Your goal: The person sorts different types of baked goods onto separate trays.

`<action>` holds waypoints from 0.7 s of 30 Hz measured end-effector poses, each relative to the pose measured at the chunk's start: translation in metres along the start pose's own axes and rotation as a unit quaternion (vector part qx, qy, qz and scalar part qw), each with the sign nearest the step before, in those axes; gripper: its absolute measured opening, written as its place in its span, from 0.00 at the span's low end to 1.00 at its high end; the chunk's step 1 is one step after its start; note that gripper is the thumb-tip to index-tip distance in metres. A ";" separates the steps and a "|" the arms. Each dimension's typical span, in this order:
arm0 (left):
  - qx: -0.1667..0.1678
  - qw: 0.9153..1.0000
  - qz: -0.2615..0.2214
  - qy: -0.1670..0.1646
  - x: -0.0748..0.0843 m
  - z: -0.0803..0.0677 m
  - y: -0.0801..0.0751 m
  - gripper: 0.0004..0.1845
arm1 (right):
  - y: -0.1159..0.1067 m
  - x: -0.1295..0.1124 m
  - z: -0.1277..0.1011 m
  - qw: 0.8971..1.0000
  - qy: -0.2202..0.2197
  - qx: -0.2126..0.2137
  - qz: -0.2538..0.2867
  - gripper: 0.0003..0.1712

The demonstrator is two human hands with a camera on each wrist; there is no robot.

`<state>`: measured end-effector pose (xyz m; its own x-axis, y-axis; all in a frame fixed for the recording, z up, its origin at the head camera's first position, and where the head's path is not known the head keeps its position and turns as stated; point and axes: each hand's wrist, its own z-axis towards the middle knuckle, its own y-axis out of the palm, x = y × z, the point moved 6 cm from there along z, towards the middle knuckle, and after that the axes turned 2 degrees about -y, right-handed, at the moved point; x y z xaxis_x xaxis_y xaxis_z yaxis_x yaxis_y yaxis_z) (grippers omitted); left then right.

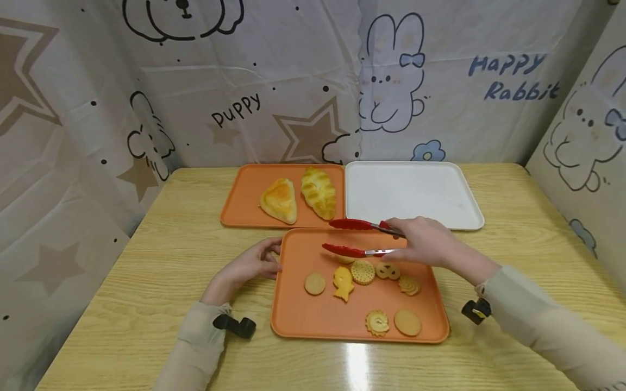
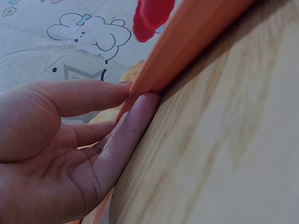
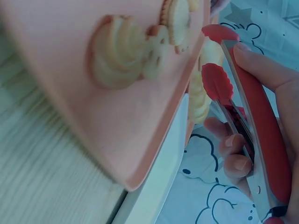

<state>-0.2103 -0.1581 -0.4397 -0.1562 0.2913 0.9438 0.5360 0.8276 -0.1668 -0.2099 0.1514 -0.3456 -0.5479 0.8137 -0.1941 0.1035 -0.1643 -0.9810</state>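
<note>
A near orange tray [image 1: 313, 317] holds several cookies, among them a round one [image 1: 315, 283] and a fish-shaped one [image 1: 343, 283]. Above the tray's far part, my right hand [image 1: 398, 241] grips red tongs [image 1: 353, 224]; their two arms stand apart with nothing between the tips. In the right wrist view my fingers [image 3: 261, 65] curl round the tongs [image 3: 264, 126] beside the tray [image 3: 93, 121] and a swirl cookie [image 3: 119, 56]. My left hand [image 1: 271, 260] rests on the table and touches the tray's left rim [image 2: 187, 46] with straight thumb and finger [image 2: 135, 116].
Behind, a second orange tray [image 1: 244, 190] carries two bread pieces [image 1: 280, 200] [image 1: 319, 191]. A white tray [image 1: 411, 193] with nothing in it lies to its right. Printed cloth walls close in the wooden table [image 1: 146, 282] on three sides.
</note>
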 end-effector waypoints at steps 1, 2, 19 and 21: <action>-0.001 1.000 0.000 -0.001 0.000 0.000 0.000 0.37 | 0.000 0.001 -0.002 1.000 -0.003 -0.003 -0.003 0.41; -0.001 1.000 0.000 -0.002 0.000 0.000 0.000 0.37 | 0.001 0.001 -0.003 1.000 -0.005 -0.006 -0.005 0.41; 0.000 1.000 0.003 -0.001 0.002 -0.001 0.000 0.36 | -0.006 0.008 -0.024 0.998 -0.008 -0.052 0.016 0.38; 0.001 1.000 0.003 -0.002 0.002 -0.001 0.000 0.36 | -0.008 0.008 -0.026 0.998 -0.009 -0.061 0.017 0.39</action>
<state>-0.2101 -0.1580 -0.4380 -0.1560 0.2973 0.9420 0.5357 0.8266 -0.1722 -0.1937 0.1733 -0.3398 -0.5576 0.7984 -0.2273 0.2209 -0.1212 -0.9677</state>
